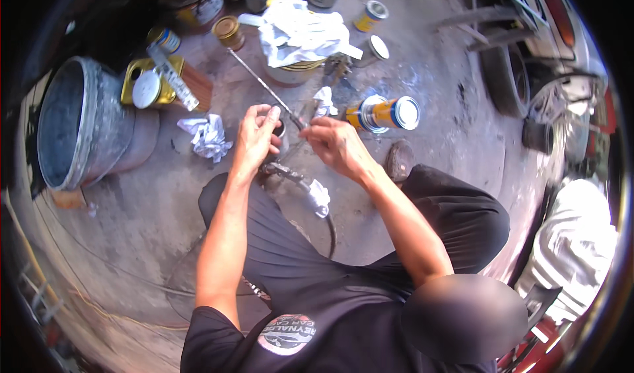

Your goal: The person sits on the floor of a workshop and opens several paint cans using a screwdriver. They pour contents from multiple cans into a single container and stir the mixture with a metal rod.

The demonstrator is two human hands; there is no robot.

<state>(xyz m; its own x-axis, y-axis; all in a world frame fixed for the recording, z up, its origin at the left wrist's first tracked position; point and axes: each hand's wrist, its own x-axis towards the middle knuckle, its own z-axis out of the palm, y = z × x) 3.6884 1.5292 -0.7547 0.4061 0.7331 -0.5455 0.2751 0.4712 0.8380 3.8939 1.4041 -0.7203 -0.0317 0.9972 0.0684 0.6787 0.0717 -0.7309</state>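
Note:
My right hand [333, 145] pinches the lower end of a long thin speckled stick [261, 82], which slants up to the left. My left hand [257, 142] is curled at the side of a small dark-topped cup [282, 136], fingertips against it; its exact grip is partly hidden. Just below lies a spray gun [287, 173] with a white-wrapped part [319, 198] and a dark hose [331, 234]. Crumpled white paper [323, 101] is above my right hand, and two yellow-and-blue cans [396, 113] stand to its right.
A large grey bucket [66, 122], crumpled paper [205, 138] and a yellow tin [172, 76] are left. Paint cans [230, 31] and white cloths [297, 30] on a pail stand ahead. Tyres [505, 82] and white cloth [568, 241] line the right; my legs [456, 214] are folded below.

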